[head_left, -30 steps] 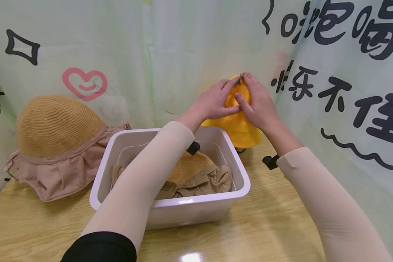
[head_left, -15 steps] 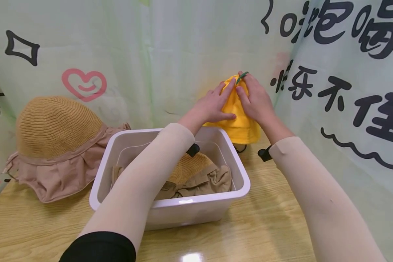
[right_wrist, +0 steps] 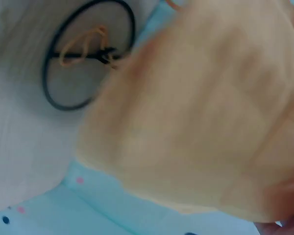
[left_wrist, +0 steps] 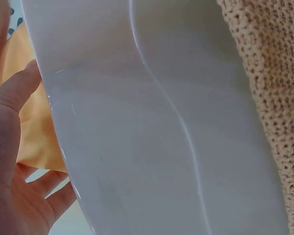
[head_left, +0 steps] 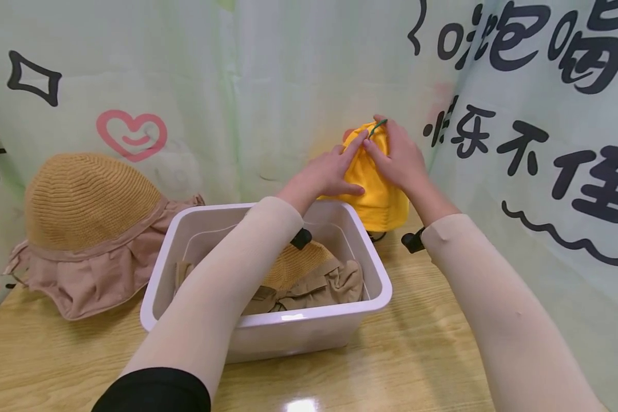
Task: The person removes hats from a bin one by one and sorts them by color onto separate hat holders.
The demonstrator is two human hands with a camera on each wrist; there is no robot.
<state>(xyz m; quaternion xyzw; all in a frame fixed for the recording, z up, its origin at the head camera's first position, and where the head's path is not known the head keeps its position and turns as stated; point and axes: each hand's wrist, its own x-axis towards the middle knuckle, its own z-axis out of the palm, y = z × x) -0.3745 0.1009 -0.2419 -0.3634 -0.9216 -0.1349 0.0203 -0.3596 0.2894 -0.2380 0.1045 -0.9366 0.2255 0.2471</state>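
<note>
A yellow fabric hat with a green stem-like tip stands behind the bin's right end. My right hand grips its crown near the tip, thumb in front and fingers reaching over the far side. Resting against the hat's left side is my left hand, its fingers spread and fairly straight. The left wrist view shows yellow cloth beside the left thumb and fingers. In the right wrist view the hat is blurred, and most of the right hand is out of sight.
A white bin holds a straw hat with a brown bow. To its left, a straw hat with a pink ruffled brim sits on the wooden table. A black ring base lies beneath the yellow hat. A printed curtain hangs behind.
The yellow hat has turned under my hands, and a small red patch now shows at its upper left. My right hand has shifted slightly left, its thumb moving down the crown.
</note>
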